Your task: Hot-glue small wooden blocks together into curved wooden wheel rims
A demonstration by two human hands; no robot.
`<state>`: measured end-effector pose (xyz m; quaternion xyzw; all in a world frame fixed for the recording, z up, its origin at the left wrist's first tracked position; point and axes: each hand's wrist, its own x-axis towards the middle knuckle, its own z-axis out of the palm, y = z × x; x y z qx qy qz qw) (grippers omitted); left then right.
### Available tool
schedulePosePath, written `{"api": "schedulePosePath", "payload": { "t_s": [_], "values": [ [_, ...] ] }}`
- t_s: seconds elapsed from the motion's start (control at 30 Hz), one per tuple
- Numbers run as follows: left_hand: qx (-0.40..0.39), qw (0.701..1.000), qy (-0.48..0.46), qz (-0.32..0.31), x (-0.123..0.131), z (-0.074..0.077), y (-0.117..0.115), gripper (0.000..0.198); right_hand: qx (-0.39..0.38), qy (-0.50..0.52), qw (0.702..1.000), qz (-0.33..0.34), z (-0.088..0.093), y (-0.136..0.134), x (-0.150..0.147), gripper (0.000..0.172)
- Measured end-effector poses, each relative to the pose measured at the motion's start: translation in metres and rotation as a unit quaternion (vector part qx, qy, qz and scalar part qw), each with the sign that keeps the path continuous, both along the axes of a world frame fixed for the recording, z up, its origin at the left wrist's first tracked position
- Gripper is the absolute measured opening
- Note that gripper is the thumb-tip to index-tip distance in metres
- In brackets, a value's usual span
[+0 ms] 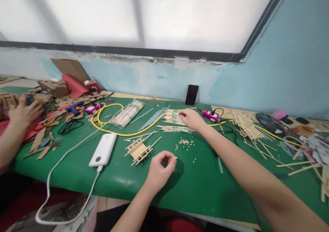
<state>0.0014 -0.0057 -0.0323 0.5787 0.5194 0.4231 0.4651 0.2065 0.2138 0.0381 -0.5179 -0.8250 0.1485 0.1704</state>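
My left hand is held over the green tabletop, thumb and forefinger pinched on a tiny piece of pale wood. Farther back, my right hand reaches to the paper-wrapped chopsticks, its fingers curled together; whatever is between them is hidden. A scatter of small cut wood bits lies between my hands. Left of my left hand sits a small cart-like frame built from thin sticks, with two sticks jutting out.
A white power bank with a white cable lies at left. The yellow cord loops across the table. A phone leans on the wall by a purple box. Stick models stand right. Another person's hand works among cardboard scraps.
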Motion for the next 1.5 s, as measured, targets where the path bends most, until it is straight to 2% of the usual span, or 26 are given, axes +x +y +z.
{"api": "schedulePosePath", "payload": {
  "t_s": [0.13,0.23,0.37,0.53,0.7,0.93,1.2,1.37,1.5],
  "values": [
    [-0.002,1.0,-0.002,-0.001,-0.004,-0.006,-0.003,0.035,-0.005,-0.113,0.988,0.101,-0.003,0.05,-0.084,0.038],
    [-0.003,1.0,-0.006,0.001,-0.006,-0.01,-0.006,0.033,-0.014,-0.183,0.976,0.119,-0.008,0.083,-0.118,0.04],
    [-0.005,1.0,-0.014,0.003,-0.006,-0.017,-0.005,0.029,-0.056,-0.261,0.957,0.115,-0.012,0.116,-0.127,0.041],
    [-0.005,1.0,-0.03,0.004,-0.005,-0.024,0.001,0.027,-0.118,-0.315,0.933,0.132,-0.013,0.138,-0.12,0.038],
    [-0.004,0.999,-0.042,0.012,-0.006,-0.026,0.001,0.026,-0.159,-0.342,0.914,0.152,-0.013,0.14,-0.112,0.036],
    [-0.009,0.999,-0.047,0.009,-0.006,-0.026,0.003,0.026,-0.134,-0.35,0.911,0.17,-0.018,0.123,-0.11,0.039],
    [-0.019,0.999,-0.044,0.016,-0.005,-0.027,0.002,0.029,-0.112,-0.362,0.904,0.197,-0.016,0.108,-0.118,0.037],
    [-0.023,0.999,-0.042,0.016,-0.004,-0.028,0.003,0.028,-0.084,-0.356,0.907,0.208,-0.017,0.098,-0.113,0.039],
    [-0.027,0.999,-0.039,0.017,-0.004,-0.028,0.003,0.028,-0.065,-0.323,0.92,0.21,-0.01,0.095,-0.105,0.039]
  ]
}}
